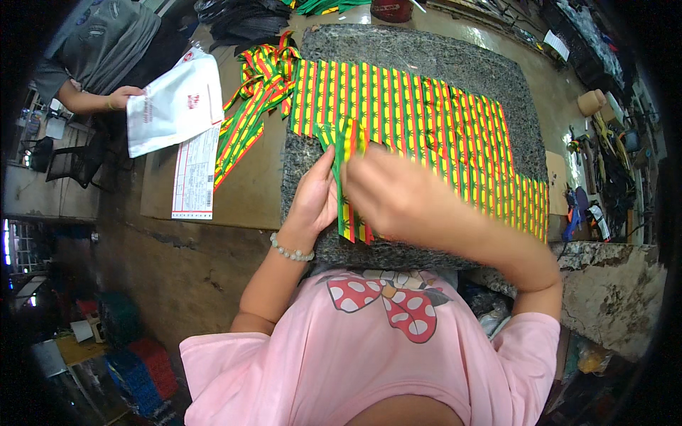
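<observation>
My left hand [317, 193], with a beaded bracelet [291, 248] on its wrist, is closed around a patterned fabric strip [344, 216] in green, yellow and red. The strip's lower ends hang below my fingers. My right hand [398, 195], smeared by motion, crosses in front with its fingers bent at the strip's upper part; its fingertips are partly hidden. Beneath both hands lie rows of matching strips [398, 106], side by side on a speckled grey felt pad [476, 53]. A loose bundle of strips [266, 78] lies off the pad's left edge.
At the left, another person's hand [126, 96] holds a white plastic bag [177, 103] above a printed paper form [193, 181]. Black fabric [238, 21] is piled at the back. Tools, cords and a thread cone [590, 103] lie at the right.
</observation>
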### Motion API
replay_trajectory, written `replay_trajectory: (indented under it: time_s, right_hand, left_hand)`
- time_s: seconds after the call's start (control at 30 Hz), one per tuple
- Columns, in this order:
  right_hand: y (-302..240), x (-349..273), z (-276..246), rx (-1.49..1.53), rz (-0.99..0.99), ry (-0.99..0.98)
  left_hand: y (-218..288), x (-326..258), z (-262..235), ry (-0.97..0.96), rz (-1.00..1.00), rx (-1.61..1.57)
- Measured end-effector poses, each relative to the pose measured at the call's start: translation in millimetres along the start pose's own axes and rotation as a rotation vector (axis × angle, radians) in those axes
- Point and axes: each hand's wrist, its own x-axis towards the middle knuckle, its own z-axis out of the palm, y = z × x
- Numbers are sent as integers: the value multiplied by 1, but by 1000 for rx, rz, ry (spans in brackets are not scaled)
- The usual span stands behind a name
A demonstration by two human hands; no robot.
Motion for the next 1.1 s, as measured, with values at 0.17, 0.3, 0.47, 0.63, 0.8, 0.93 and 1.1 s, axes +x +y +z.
replay_trajectory:
  time_s: [0.17,0.3,0.47,0.63,0.8,0.93,1.1]
  right_hand:
    - [-36,-30,24,102,-73,-13]
    - [-37,-42,28,130,-25,-33]
    - [-35,-44,30,238,64,-43]
    - [-5,-38,9,399,266,121]
    - [72,-12,-21,320,376,296]
    - [102,18,-46,115,268,402]
    - [108,37,-61,-11,184,452]
  left_hand:
    - [1,4,-2,-219,-14,-142]
    - [0,1,6,-84,29,-59]
    - [-4,-6,19,-44,142,196]
    - [-9,-12,22,42,152,388]
    - [-15,-17,27,73,65,501]
    - [-17,-21,31,86,34,504]
    - [-17,-21,29,87,-30,459]
